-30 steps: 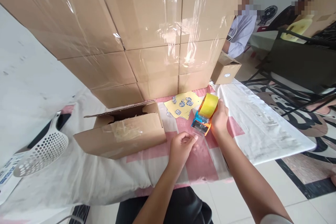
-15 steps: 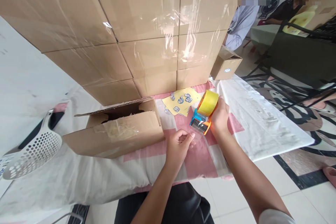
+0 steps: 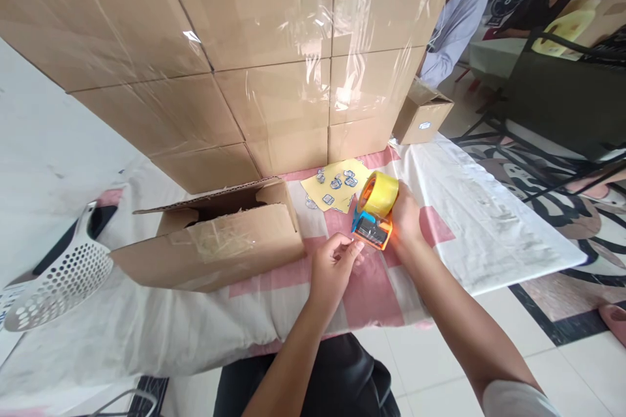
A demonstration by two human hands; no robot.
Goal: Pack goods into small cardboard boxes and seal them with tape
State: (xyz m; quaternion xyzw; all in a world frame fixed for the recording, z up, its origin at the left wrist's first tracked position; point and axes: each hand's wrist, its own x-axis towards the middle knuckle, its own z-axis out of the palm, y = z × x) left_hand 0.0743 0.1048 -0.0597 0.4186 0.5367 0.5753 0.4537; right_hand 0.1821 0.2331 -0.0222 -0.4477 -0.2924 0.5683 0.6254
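Observation:
My right hand (image 3: 405,216) is wrapped around an orange and blue tape dispenser (image 3: 372,231) that carries a yellow-looking roll of packing tape (image 3: 382,193). Just left of its cutting edge, my left hand (image 3: 336,262) is closed in a pinch, thumb against forefinger, on the loose end of the tape; the clear strip itself is hard to see. Left of both hands stands a cardboard box (image 3: 244,244) with its top flaps up and strips of tape across its side. Behind the dispenser lie yellow sheets with printed pictures (image 3: 332,190), partly covered by the roll.
Tall stacked cartons (image 3: 274,104) wrapped in clear film rise behind the work area. A white perforated basket (image 3: 68,280) lies at the left. At the table's far right corner sits a small carton (image 3: 424,114). Two people are beyond, near a dark chair (image 3: 557,104).
The dispenser has shifted slightly left and turned, bringing its cutting edge closer to my left fingers. My left hand has stayed nearly in place, still pinched.

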